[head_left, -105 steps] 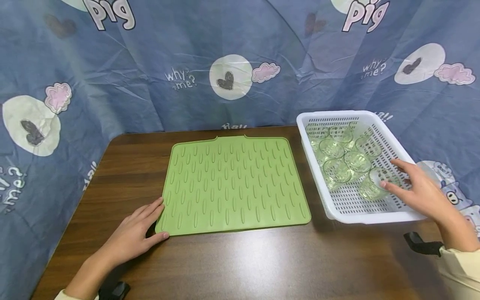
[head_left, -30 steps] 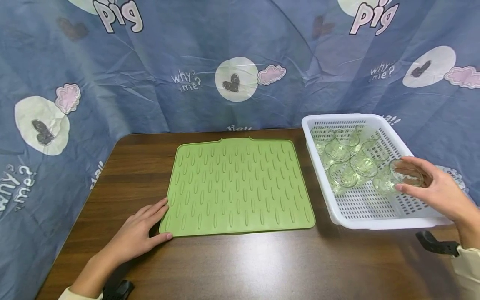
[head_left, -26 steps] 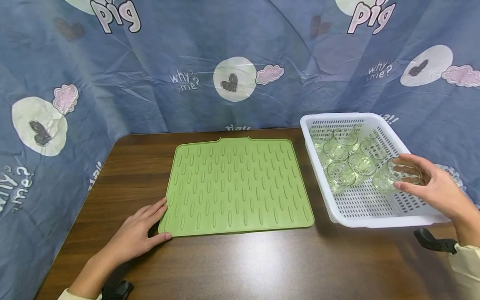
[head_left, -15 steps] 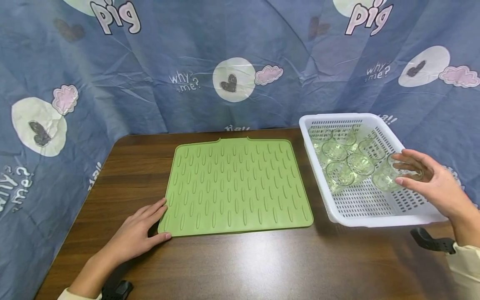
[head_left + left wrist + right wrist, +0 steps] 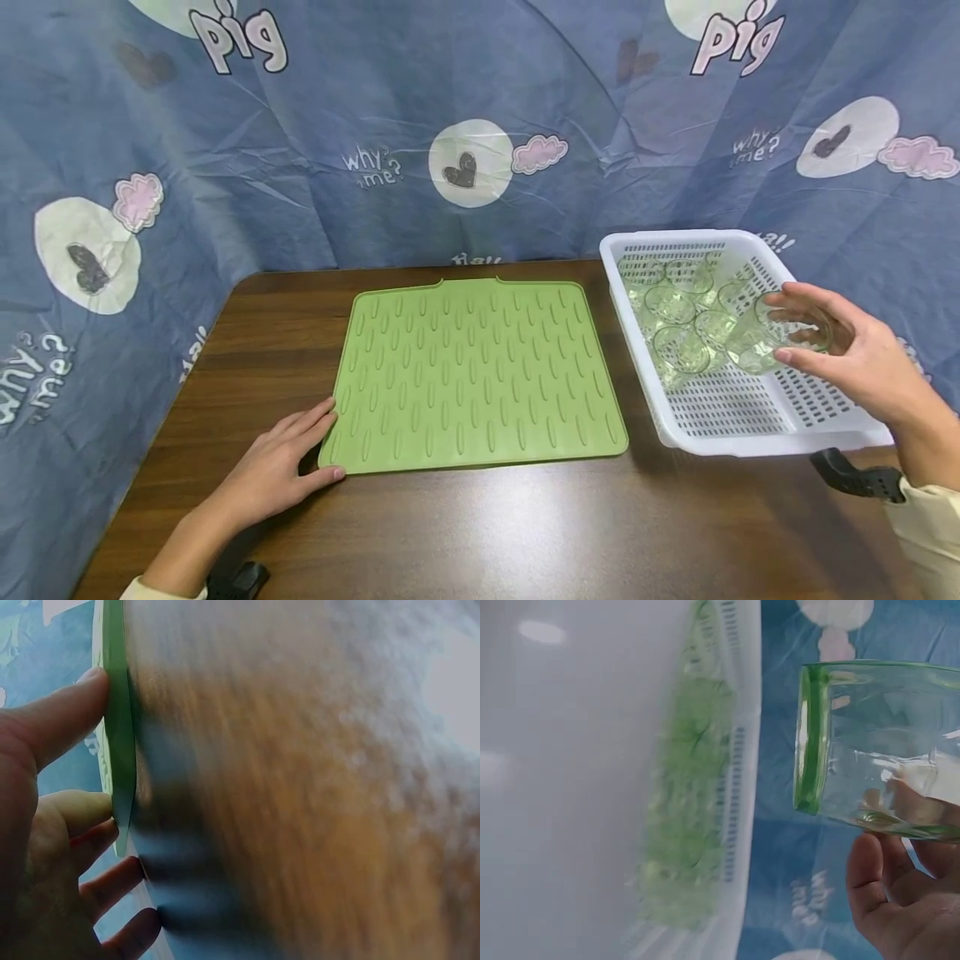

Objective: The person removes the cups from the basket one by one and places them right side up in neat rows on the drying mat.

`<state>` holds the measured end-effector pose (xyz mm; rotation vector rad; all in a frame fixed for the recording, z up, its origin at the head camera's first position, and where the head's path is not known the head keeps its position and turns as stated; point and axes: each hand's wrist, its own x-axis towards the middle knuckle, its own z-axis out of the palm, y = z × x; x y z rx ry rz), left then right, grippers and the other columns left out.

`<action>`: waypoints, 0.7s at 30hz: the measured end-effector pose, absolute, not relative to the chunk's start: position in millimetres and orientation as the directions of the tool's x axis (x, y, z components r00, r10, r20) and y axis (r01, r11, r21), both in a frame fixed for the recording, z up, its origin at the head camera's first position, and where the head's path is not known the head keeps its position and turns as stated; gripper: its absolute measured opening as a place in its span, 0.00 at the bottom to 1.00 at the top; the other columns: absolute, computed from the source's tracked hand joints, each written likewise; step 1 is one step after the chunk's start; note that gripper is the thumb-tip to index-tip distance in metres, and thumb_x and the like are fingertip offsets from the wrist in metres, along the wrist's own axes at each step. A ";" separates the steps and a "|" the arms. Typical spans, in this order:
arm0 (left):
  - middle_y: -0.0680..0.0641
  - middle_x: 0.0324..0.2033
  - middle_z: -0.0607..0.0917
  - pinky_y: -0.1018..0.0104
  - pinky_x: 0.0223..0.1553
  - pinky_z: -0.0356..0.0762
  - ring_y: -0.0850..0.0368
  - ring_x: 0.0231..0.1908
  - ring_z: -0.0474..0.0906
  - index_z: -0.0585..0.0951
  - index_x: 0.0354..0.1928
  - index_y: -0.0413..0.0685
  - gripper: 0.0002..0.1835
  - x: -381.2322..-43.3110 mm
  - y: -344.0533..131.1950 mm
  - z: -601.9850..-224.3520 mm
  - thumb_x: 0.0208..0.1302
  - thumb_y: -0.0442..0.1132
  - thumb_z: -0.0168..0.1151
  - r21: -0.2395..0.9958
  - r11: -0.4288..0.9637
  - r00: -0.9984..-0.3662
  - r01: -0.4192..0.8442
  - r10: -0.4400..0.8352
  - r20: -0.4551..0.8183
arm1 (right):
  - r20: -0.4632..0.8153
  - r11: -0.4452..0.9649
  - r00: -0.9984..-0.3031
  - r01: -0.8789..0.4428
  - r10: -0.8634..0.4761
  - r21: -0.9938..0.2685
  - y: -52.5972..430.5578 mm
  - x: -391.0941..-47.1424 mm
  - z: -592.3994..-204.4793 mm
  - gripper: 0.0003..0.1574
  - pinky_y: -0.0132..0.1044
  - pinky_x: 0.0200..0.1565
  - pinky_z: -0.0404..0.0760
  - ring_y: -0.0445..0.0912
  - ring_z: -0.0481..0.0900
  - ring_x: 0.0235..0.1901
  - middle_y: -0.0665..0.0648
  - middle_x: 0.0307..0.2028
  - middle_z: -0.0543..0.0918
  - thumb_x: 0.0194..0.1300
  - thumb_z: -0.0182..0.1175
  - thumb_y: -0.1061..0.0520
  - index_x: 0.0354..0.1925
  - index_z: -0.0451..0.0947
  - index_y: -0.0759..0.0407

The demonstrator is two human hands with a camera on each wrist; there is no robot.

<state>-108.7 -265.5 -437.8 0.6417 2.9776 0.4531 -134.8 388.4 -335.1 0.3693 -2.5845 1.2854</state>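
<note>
At the right, my right hand [image 5: 862, 354] grips a clear, green-tinted drinking glass [image 5: 761, 337], thumb on the near side and fingers round the far side. The glass is tilted and held above the white basket [image 5: 780, 444]. In the right wrist view the held glass [image 5: 885, 742] shows its thick green base, apart from the blurred glasses [image 5: 686, 802] in the basket. My left hand [image 5: 270, 471] rests at the near left corner of the green ridged mat [image 5: 476, 371], fingers spread. Thumb and fingertips touch the mat's edge [image 5: 120, 742] in the left wrist view.
Several more glasses [image 5: 678, 350] stand in the left and back parts of the slotted basket. Mat and basket lie side by side on a brown wooden table [image 5: 480, 533]. A blue printed cloth [image 5: 337, 208] hangs behind the table's far edge.
My right hand has closed round the nearest right glass and raised it, tilting it and moving it slightly left over the basket. The left hand stays at the mat's corner.
</note>
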 end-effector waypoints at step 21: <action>0.40 0.73 0.66 0.35 0.59 0.69 0.36 0.68 0.67 0.68 0.71 0.40 0.44 -110.0 -265.4 -434.2 0.61 0.62 0.65 0.278 0.878 -0.912 0.389 0.410 -0.019 | 0.275 0.516 -0.881 -0.453 -0.386 -0.727 301.5 -181.4 -284.5 0.47 0.17 0.52 0.76 0.28 0.80 0.53 0.39 0.55 0.82 0.51 0.70 0.74 0.68 0.67 0.62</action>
